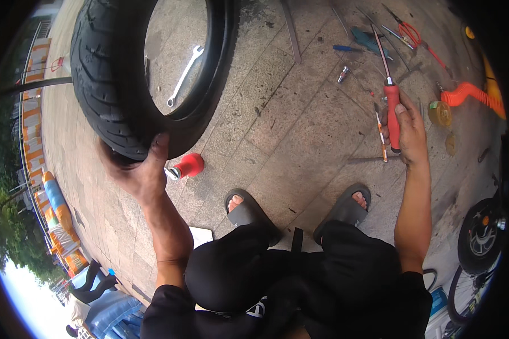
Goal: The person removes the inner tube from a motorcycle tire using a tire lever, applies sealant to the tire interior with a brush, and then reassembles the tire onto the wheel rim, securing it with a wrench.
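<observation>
A black rubber tyre (99, 73) stands at the upper left, its treaded side facing me. My left hand (141, 175) grips its lower edge, thumb on the near side; the other fingers are partly hidden beneath it. Off to the right, my right hand (412, 133) is wrapped round the red handle of a long screwdriver (393, 110), whose metal shaft points away from me. Through the tyre's opening a combination wrench (185, 77) shows on the paving. Below the tyre lies a red object with a shiny metal end (191, 164), close to my left hand.
Scattered tools lie at the upper right: red-handled scissors (410, 35), a blue-handled tool (345, 48), a small metal fitting (343, 74). An orange coiled hose (464, 95) and a yellow tape roll (440, 114) sit beyond my right hand. A wheel (481, 240) stands at the right edge.
</observation>
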